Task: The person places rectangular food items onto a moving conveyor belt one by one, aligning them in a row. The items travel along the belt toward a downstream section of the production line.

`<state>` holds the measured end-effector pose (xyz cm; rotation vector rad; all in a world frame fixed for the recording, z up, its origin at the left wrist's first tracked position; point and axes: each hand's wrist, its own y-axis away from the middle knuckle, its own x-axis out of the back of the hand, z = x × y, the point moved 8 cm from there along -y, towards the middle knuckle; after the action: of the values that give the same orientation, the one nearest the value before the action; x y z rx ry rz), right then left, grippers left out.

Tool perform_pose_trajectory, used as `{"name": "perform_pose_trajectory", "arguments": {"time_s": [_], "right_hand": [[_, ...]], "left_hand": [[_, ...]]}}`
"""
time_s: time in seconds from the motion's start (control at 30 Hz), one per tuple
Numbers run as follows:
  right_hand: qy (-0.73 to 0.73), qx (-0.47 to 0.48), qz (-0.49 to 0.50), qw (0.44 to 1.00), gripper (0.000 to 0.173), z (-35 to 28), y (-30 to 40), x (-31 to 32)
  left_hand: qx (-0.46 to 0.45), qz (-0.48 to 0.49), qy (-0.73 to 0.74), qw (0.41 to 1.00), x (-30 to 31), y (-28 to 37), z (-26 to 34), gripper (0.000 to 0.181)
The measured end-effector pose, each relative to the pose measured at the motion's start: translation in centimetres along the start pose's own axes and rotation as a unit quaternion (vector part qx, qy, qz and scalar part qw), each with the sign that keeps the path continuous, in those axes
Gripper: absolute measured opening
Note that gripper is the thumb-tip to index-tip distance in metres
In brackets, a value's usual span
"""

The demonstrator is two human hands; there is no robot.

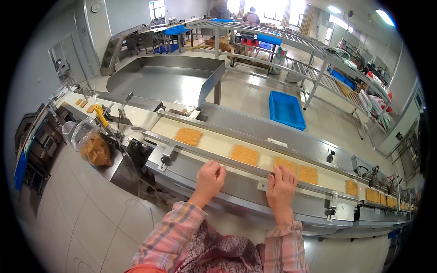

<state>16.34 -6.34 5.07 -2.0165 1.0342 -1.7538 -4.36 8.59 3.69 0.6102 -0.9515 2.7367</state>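
Observation:
Flat, square, golden-brown food pieces lie spaced along a cream conveyor belt (215, 146) in front of me. My left hand (210, 178) rests at the near metal guide rail (205, 152), its fingers curled with nothing visible in them. Just beyond it on the belt is one square piece (244, 155). Farther right, my right hand (282, 184) reaches over the same rail, fingers together and thumb apart. Its fingertips overlap the near edge of another piece (285, 163); whether they touch it cannot be seen. A third piece (308, 174) sits close to its right.
A clear plastic bag (95, 148) of brown material and a yellow-handled tool (100, 115) are at the left. Behind the belt stand a stainless-steel tray table (164, 76), a blue crate (286, 110) on the floor and a roller rack (273, 32). A person (251, 16) is far back.

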Motion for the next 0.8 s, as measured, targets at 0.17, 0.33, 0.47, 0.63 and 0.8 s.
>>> {"name": "perform_pose_trajectory", "arguments": {"time_s": [0.17, 0.33, 0.47, 0.63, 0.8], "right_hand": [[0.041, 0.039, -0.007, 0.998, 0.042, -0.6, -0.2, -0.4], [0.103, -0.031, -0.023, 0.994, 0.051, 1.2, -0.2, -2.1], [0.074, -0.059, -0.014, 0.995, 0.054, 2.1, -0.1, -2.3], [0.117, -0.059, -0.03, 0.991, 0.049, 2.1, -0.1, -2.7], [0.104, -0.051, -0.036, 0.993, 0.044, 2.1, 0.1, -2.6]], "left_hand": [[-0.012, -0.001, -0.006, 1.0, -0.3, 0.0, -0.2, 0.022], [-0.003, -0.004, 0.0, 1.0, -0.3, -0.1, -0.4, 0.023], [0.001, -0.017, -0.009, 1.0, -0.2, 0.0, -0.5, 0.023], [-0.02, 0.009, -0.019, 1.0, -0.4, 0.1, -0.8, 0.022], [-0.009, 0.005, 0.002, 1.0, -0.1, 0.0, -0.2, 0.021]]}}
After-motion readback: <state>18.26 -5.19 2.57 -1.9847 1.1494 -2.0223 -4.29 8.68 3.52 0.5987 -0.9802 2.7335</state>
